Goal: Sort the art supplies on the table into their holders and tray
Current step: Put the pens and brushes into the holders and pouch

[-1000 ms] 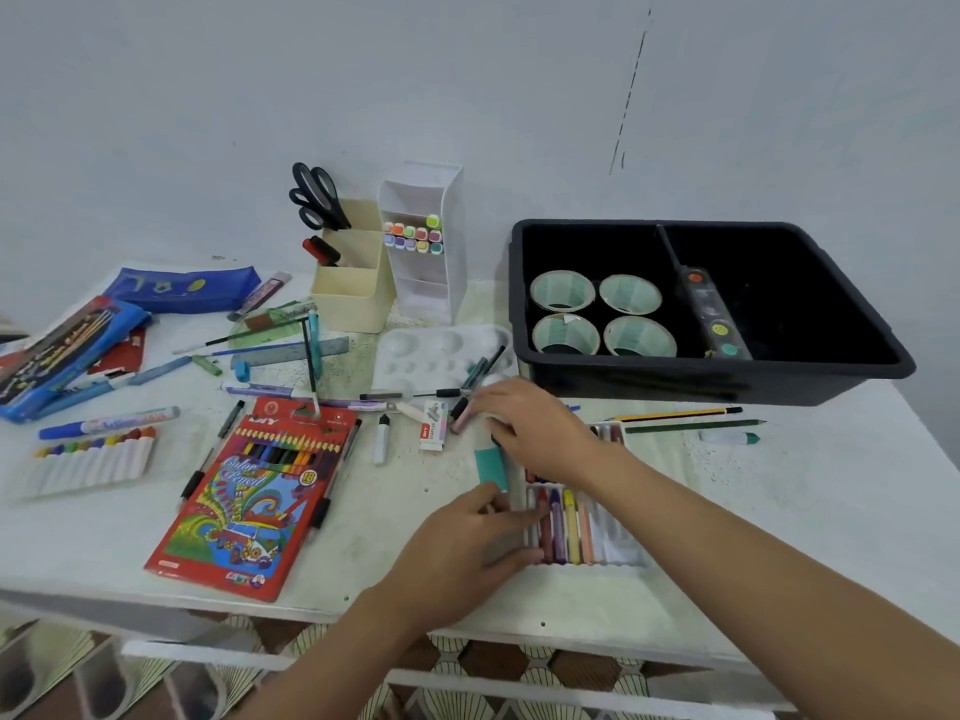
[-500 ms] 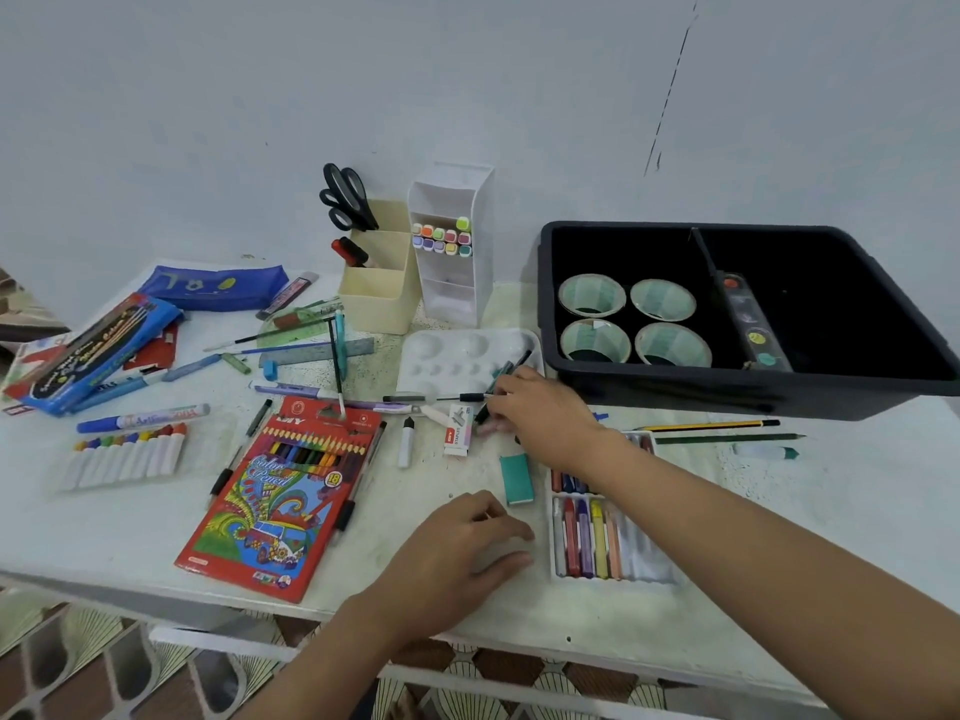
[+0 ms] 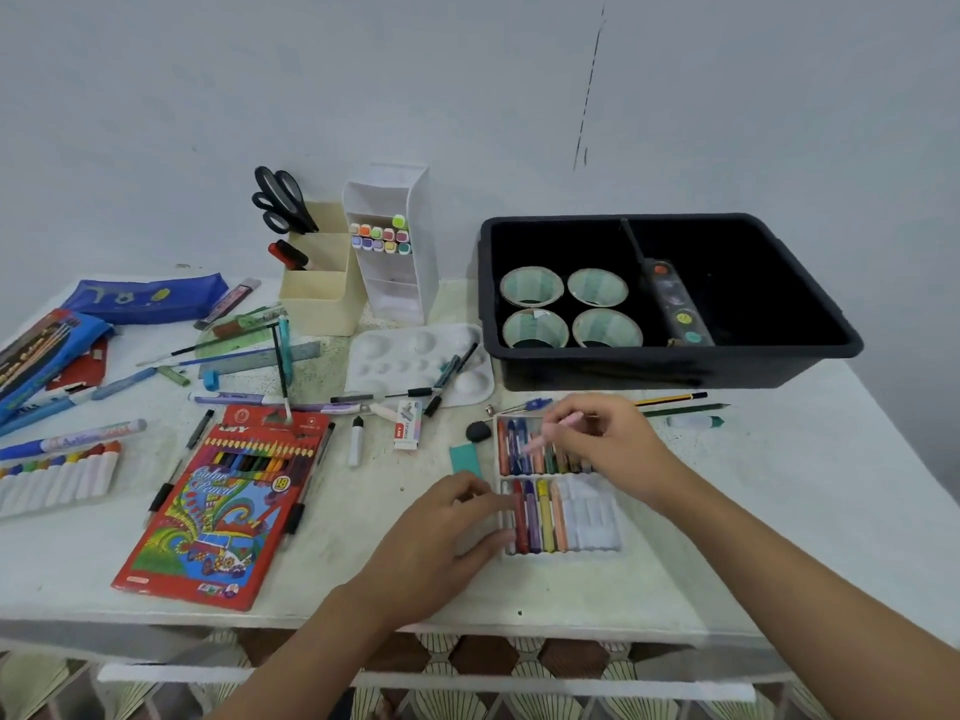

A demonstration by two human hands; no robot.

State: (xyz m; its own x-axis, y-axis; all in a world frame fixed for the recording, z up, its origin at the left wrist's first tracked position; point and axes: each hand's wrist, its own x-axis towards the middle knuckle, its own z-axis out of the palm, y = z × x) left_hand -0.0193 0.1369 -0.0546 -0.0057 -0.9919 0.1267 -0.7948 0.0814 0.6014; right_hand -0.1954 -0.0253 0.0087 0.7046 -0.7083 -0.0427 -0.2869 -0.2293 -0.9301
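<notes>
A white crayon tray [image 3: 592, 517] with two rows of coloured crayons lies near the table's front edge. My right hand [image 3: 608, 444] hovers over its upper row and pinches a pink crayon [image 3: 553, 432] at a slant. My left hand [image 3: 452, 527] rests with its fingers on the tray's left edge, holding nothing. A black bin [image 3: 670, 366] with tape rolls [image 3: 569, 309] stands behind. A cream holder [image 3: 322, 283] with scissors and a white marker holder [image 3: 400, 252] stand at the back.
A red colour-pencil box [image 3: 223, 506], a white paint palette [image 3: 415, 361], a teal eraser [image 3: 464, 458], a black blob [image 3: 478, 431], loose pens, a ruler, markers and blue pouches are strewn over the left half. Two pencils [image 3: 680, 402] lie before the bin.
My right hand has picked up a pink crayon near the palette and brought it right, over the tray's upper row. My left hand has moved back to the tray's left edge.
</notes>
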